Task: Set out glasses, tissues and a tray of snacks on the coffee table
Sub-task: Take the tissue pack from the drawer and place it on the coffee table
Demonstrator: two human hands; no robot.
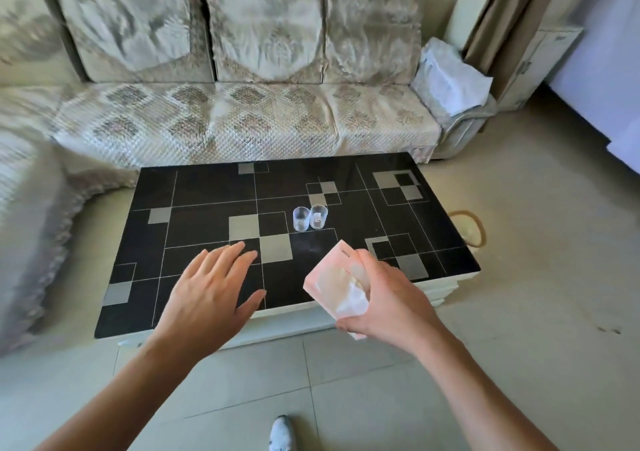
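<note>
R hand (pixel 391 298) grips the pink tissue pack (pixel 337 286) from its right side, fingers wrapped round the edge, white tissue poking out the top opening. Pack is tilted, airborne, over the near-right part of the surface (pixel 194 194), not touching it afaict. Side grip keeps the dispensing slot facing up and leaves the pack's base free, so it can go down flat w/o regripping.

L hand (pixel 211 291) is wide, fingers spread and straight, palm down, holding nothing. It hangs over the near-left of the surface; contact unclear. Prob a balance/guide hand, or free to steady the pack.

2 clear glasses (pixel 309 218) stand upright mid-surface, just beside each other, maybe touching. Paired near centre so they're reachable from the sofa (pixel 242 118) behind.

Est. progress: glasses done, tissues in hand, no snack tray in view. Open area in front of the glasses looks like the likely drop spot; keeps pack apart from the glasses so nothing gets knocked.

Shoe (pixel 282 433) on the tiled floor (pixel 363 381) at bottom edge.
</note>
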